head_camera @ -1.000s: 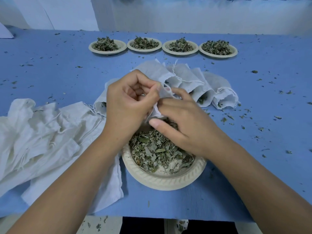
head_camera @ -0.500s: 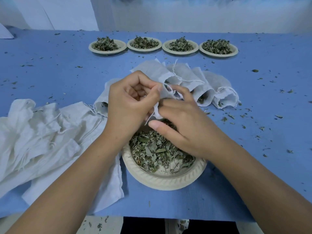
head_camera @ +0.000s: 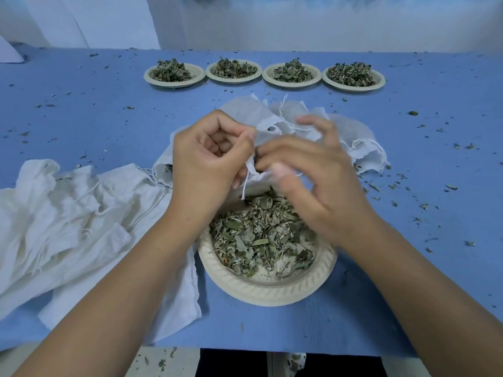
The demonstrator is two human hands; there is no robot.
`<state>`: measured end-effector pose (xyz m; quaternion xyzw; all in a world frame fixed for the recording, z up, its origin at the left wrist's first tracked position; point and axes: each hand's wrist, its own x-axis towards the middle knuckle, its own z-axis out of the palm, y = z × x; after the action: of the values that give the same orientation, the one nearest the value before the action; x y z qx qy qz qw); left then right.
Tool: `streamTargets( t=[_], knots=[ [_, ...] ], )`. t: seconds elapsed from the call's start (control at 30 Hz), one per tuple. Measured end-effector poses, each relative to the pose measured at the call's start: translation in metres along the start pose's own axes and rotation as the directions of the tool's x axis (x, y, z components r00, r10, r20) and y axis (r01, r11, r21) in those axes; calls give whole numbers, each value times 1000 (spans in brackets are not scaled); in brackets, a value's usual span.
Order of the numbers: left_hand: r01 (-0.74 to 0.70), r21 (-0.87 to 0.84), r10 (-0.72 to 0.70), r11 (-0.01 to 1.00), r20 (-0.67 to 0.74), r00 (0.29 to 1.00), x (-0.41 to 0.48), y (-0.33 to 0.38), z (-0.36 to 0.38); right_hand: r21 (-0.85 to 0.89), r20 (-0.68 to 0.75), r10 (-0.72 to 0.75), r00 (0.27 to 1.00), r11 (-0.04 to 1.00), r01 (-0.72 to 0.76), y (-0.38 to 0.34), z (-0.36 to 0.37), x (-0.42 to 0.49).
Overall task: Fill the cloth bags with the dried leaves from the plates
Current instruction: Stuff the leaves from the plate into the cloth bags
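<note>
White cloth bags (head_camera: 81, 227), grey-green dried leaves (head_camera: 253, 238), cream ribbed-rim plate (head_camera: 266, 292), blue table (head_camera: 408, 295).

A makeshift herb-packing bench: a blue, crumb-strewn table (head_camera: 81, 118) against a white wall (head_camera: 326, 23). Beyond the near plate (head_camera: 268, 293) stand 4 leaf-heaped plates (head_camera: 174, 84); left of it lie heaped cloth bags (head_camera: 68, 227).

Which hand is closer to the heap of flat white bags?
Left. The left hand pinches a bag just right of the heap; the right hand sits farther right, above the near plate.
</note>
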<state>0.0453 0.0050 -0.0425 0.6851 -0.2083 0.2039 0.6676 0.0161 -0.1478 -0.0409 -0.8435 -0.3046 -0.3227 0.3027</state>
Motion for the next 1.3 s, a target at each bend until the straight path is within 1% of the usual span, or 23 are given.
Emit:
streamTargets(
  t=[0.07,0.1,0.13,0.2,0.27,0.3,0.33,0.37,0.47,0.53,0.67,0.7,0.8,0.83,0.87,0.9,0.93,0.97,1.0,1.03,1.1,1.2,1.3],
  knots=[
    [15,-2,-15,1000,-24,1000,0,0,0,15,-220,10,975,1000,-7,1,-6,0],
    [16,-2,-16,1000,-24,1000,0,1,0,4,-254,-5,967,1000,6,0,-7,-1],
    [11,-3,-11,1000,-17,1000,0,1,0,-6,-227,-20,974,1000,19,-3,-6,0],
    [-6,-10,6,1000,9,1000,-1,2,0,-32,-33,-41,999,999,40,-8,0,0],
    [-17,-6,17,1000,31,999,-1,2,0,-57,195,-48,980,997,60,-8,6,0],
    [-13,0,13,1000,33,999,-1,2,0,-55,247,-45,968,997,61,-7,6,0],
    [-2,1,2,1000,26,1000,0,1,0,-48,237,-47,970,997,60,-5,4,1],
    [11,-2,-11,1000,8,1000,0,1,0,-43,174,-49,984,997,57,-3,1,1],
    [44,-26,-46,999,-64,997,1,2,0,-91,-76,-62,995,994,55,3,-11,3],
    [54,-43,-57,998,-75,996,1,2,0,-134,-54,-96,994,987,88,2,-11,3],
    [58,-19,-58,998,3,998,-1,4,1,-162,203,-91,975,979,125,-2,4,1],
    [63,-14,-63,998,2,998,0,4,1,-147,195,-70,978,984,100,-2,4,2],
    [66,-10,-66,998,-57,996,2,3,0,-8,-7,15,1000,1000,-15,0,-5,4],
    [67,-10,-68,998,-83,994,3,3,0,65,-19,37,999,997,-36,1,-8,5],
    [71,-14,-72,997,-107,992,3,2,0,158,46,44,998,986,-51,3,-12,5],
    [74,-17,-76,997,-128,989,3,2,0,257,198,26,980,963,-77,3,-15,6],
    [75,-17,-77,997,-143,987,3,2,0,302,389,0,921,945,-128,2,-16,7],
    [76,-15,-78,997,-154,985,4,2,0,289,550,-21,835,943,-167,1,-16,7],
    [79,-14,-80,997,-160,984,4,2,0,265,661,-47,749,948,-174,1,-13,5],
    [83,-13,-84,997,-160,983,4,2,0,246,713,-55,699,953,-176,0,-8,4],
    [91,-7,-91,996,-154,984,4,2,-1,220,730,-59,681,963,-153,-4,0,1],
    [90,8,-87,996,-161,983,4,3,-2,195,688,-23,726,969,-154,-5,1,2],
    [78,17,-74,997,-168,983,4,4,-3,211,633,32,774,954,-212,0,-7,4]
  ],
)
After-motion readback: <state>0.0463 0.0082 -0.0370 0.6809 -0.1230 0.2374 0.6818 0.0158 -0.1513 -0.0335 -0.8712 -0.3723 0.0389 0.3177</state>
